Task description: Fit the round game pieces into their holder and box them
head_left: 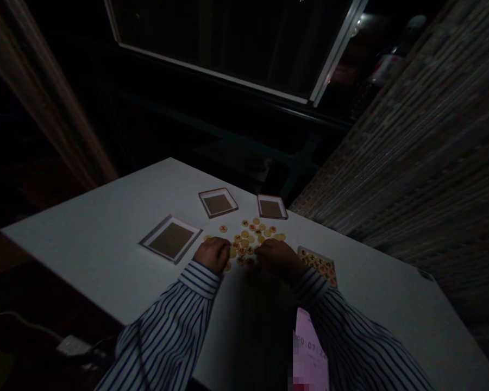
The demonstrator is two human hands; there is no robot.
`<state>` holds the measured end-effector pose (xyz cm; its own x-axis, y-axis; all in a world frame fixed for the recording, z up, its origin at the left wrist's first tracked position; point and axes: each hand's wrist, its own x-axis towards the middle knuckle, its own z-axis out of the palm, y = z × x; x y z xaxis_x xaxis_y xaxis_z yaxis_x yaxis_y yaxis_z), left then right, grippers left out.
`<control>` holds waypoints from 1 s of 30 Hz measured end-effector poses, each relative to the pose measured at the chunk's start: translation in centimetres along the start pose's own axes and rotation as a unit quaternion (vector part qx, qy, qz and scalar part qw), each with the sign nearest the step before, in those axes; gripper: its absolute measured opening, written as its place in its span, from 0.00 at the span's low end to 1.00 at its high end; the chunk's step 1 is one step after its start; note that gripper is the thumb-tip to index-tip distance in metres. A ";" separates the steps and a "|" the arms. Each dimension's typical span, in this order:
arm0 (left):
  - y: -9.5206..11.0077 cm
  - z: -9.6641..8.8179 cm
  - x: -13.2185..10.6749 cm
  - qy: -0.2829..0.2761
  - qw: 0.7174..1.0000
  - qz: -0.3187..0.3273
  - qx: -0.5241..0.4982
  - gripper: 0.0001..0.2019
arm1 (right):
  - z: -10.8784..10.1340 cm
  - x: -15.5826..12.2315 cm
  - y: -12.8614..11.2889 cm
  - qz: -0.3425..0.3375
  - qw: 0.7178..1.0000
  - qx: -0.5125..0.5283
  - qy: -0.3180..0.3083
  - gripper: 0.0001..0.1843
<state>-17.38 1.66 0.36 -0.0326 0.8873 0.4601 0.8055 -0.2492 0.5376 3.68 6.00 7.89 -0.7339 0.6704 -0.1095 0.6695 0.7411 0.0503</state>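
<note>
Several round yellow game pieces (254, 233) with red or black marks lie scattered on a white table (106, 239). My left hand (213, 254) rests knuckles-up at the pile's left edge, fingers curled over pieces. My right hand (277, 258) sits at the pile's near right edge, fingers bent down onto the pieces. What either hand grips is hidden in the dim light. A tray (320, 266) filled with more pieces lies just right of my right hand. Both sleeves are white with blue stripes.
Three shallow square box parts stand beyond the pile: a large one (171, 239) at the left, one (218, 202) in the middle, one (271, 207) at the right. A pink phone-like screen (309, 350) lies near me. A brick wall (411, 163) rises on the right, a dark window behind.
</note>
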 end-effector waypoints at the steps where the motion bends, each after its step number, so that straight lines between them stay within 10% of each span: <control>1: 0.0 0.0 0.0 0.000 1.000 0.001 0.001 0.11 | -0.1 0.4 -0.2 0.002 1.000 -0.004 -0.008 0.14; 30: 0.1 -0.1 -0.1 -0.031 0.999 -0.021 -0.017 0.11 | -0.5 4.3 -1.4 -0.044 0.997 -0.033 -0.049 0.16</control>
<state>-17.36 1.49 0.41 -0.0284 0.9188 0.3936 0.7836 -0.2241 0.5795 -0.51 7.90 7.86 -0.7727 0.5981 -0.2127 0.5916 0.8000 0.1002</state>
